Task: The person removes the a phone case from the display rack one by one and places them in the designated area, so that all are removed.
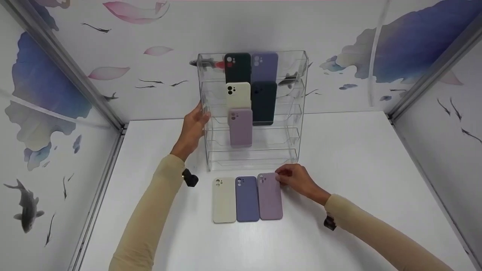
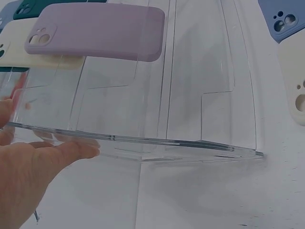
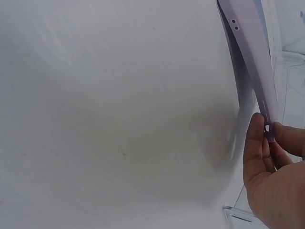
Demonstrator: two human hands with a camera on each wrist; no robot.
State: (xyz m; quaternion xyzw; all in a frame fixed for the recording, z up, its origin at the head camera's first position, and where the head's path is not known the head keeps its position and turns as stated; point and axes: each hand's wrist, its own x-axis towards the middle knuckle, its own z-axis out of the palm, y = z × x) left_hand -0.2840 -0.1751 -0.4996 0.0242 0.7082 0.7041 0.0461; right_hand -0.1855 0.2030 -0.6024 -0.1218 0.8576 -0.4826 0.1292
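Three phone cases lie in a row on the white table: a cream case (image 1: 224,201), a blue-purple case (image 1: 247,199) and a mauve case (image 1: 270,197). My right hand (image 1: 299,180) pinches the mauve case at its upper right corner, between thumb and fingers. In the right wrist view, that end of the mauve case (image 3: 255,62) is lifted off the table. My left hand (image 1: 192,130) grips the left side of a clear acrylic display rack (image 2: 181,142), its fingers partly seen through the plastic.
On the rack's tiers stand a dark green case (image 1: 238,67), a lavender case (image 1: 265,67), a cream case (image 1: 238,95), a second dark case (image 1: 264,103) and a mauve case (image 1: 241,128). Patterned walls (image 1: 158,86) enclose the table (image 1: 357,162) at the back and sides.
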